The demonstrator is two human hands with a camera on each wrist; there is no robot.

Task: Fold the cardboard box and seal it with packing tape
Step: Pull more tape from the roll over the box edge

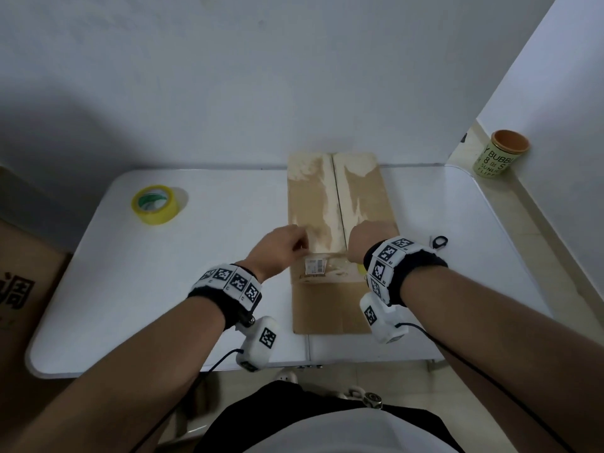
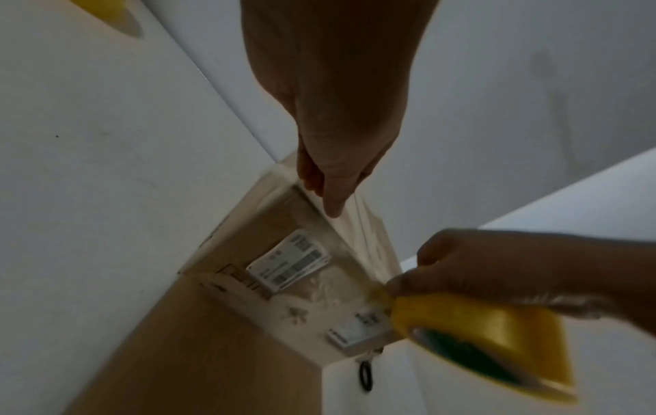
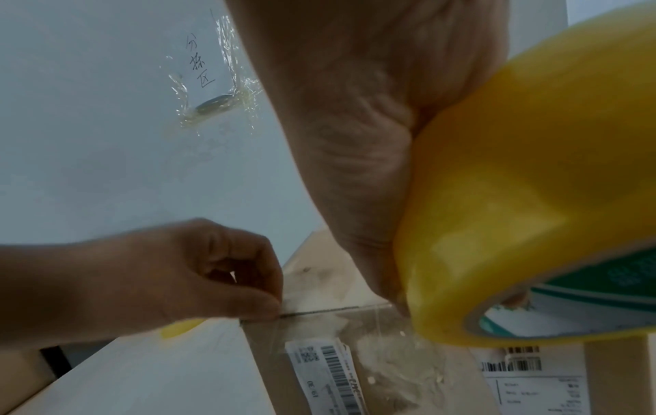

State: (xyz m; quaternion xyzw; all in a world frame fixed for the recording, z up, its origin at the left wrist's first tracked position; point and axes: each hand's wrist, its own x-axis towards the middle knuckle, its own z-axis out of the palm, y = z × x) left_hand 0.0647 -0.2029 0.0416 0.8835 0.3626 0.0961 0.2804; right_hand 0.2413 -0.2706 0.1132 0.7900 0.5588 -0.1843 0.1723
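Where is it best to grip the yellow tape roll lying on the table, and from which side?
From above, probably: the tape roll lies flat on the table with its core hole facing up. Put fingers into the hole, thumb against the outer yellow wall.

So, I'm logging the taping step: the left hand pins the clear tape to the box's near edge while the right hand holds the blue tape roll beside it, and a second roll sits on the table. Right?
Not quite: the tape roll in the right hand is yellow, not blue, as the right wrist view shows. The rest stands: the left hand pins the clear tape to the box, and a second roll sits on the table.
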